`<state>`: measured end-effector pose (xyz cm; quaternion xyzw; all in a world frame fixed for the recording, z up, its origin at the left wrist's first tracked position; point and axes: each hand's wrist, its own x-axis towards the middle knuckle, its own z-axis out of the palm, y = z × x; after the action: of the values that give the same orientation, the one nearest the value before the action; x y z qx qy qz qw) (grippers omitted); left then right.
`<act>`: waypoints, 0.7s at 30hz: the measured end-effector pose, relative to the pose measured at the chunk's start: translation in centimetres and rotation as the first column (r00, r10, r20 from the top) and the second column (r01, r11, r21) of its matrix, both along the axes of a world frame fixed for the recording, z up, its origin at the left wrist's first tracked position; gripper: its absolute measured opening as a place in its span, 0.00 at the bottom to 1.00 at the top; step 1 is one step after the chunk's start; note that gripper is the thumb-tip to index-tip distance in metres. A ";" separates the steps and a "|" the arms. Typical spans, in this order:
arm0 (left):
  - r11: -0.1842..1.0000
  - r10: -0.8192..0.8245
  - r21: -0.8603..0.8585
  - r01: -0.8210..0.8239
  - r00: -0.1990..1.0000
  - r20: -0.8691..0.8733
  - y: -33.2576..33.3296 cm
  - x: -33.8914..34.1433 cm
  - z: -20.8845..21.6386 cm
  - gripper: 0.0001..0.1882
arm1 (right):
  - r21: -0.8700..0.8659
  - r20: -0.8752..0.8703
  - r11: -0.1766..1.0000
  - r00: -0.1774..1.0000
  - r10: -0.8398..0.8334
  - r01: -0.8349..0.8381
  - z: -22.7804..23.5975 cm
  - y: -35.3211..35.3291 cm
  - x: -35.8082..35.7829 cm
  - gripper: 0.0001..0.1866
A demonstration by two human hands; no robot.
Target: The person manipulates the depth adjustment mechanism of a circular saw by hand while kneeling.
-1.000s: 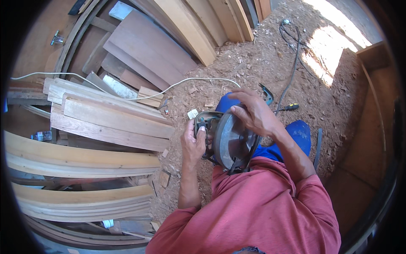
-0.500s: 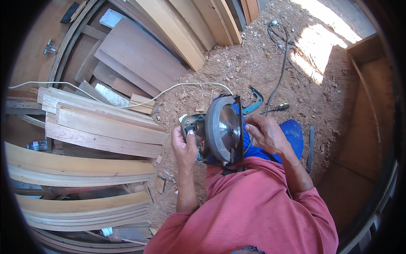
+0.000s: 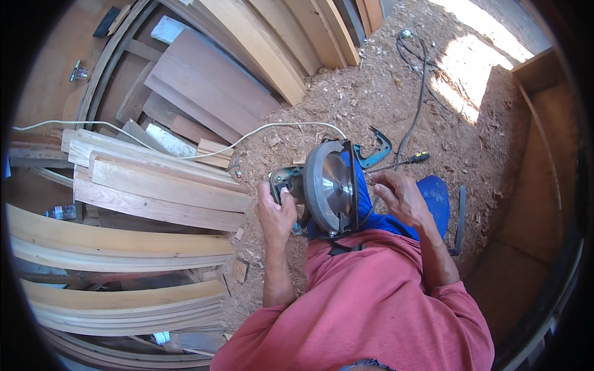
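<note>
A circular saw rests on my lap, its round blade facing right and its dark base plate on edge. My left hand is closed around the saw's rear handle, thumb over the grip. Just right of the base plate, my right hand hovers apart from the blade with curled fingers and the thumb drawn in; whatever they pinch, if anything, is too small to make out. Beyond it on the ground lie a teal curved handle-like part and a screwdriver with a black and yellow handle.
Stacked boards and curved planks fill the left side. More timber stands at the top. A white cord and a dark cable cross the shavings-covered ground. A large wooden panel curves along the right.
My right hand has drawn slightly away from the saw's base plate, to the right. The left hand keeps its hold on the handle. The whole view has shifted a little.
</note>
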<state>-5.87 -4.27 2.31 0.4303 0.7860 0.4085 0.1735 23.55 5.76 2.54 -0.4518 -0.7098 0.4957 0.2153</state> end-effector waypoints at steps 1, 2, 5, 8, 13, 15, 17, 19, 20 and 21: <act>1.000 0.002 0.001 -0.002 1.000 0.000 0.0 0.1 0.1 0.07 | 0.001 0.000 1.000 1.000 0.002 -0.002 -0.2 0.0 0.1 0.13; 1.000 0.004 0.006 -0.004 1.000 0.013 0.0 0.3 0.1 0.06 | -0.017 -0.022 1.000 1.000 -0.010 0.009 -0.4 0.0 0.3 0.14; 1.000 0.017 -0.007 -0.017 0.999 0.033 -0.2 0.3 0.4 0.07 | -0.045 -0.005 0.999 1.000 -0.005 0.005 0.9 0.4 0.2 0.14; 0.999 0.042 -0.016 -0.041 0.998 0.055 -0.8 0.3 0.5 0.07 | -0.046 0.029 0.999 1.000 0.012 -0.010 1.2 0.5 0.0 0.13; 0.998 0.069 -0.003 -0.069 0.995 0.074 -1.2 0.1 0.1 0.07 | -0.037 0.000 0.999 1.000 0.002 -0.002 0.1 0.8 0.3 0.14; 0.997 0.073 -0.005 -0.073 0.997 0.017 -1.3 0.3 0.4 0.08 | 0.014 0.032 1.000 0.999 -0.016 0.015 -0.1 1.1 0.6 0.14; 0.998 0.070 -0.010 -0.070 0.997 0.031 -1.0 1.0 0.8 0.09 | -0.027 0.014 0.998 0.998 -0.053 0.053 0.5 1.0 0.3 0.13; 0.998 0.070 -0.004 -0.070 0.996 0.046 -0.8 1.4 0.7 0.10 | -0.059 -0.001 0.994 0.996 -0.087 0.087 2.1 0.8 -0.6 0.13; 0.999 0.054 0.002 -0.054 0.999 -0.005 -0.7 1.5 0.5 0.11 | 0.035 -0.052 0.996 0.996 -0.076 0.078 3.2 0.5 -1.6 0.12; 0.999 0.035 0.002 -0.035 0.998 -0.055 -0.8 1.6 0.1 0.12 | 0.123 -0.101 0.990 0.993 -0.063 0.075 3.7 0.2 -2.5 0.12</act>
<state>-4.31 -5.04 2.46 0.4277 0.7977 0.3999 0.1445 21.10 5.99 6.27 -0.4369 -0.7126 0.4631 0.2946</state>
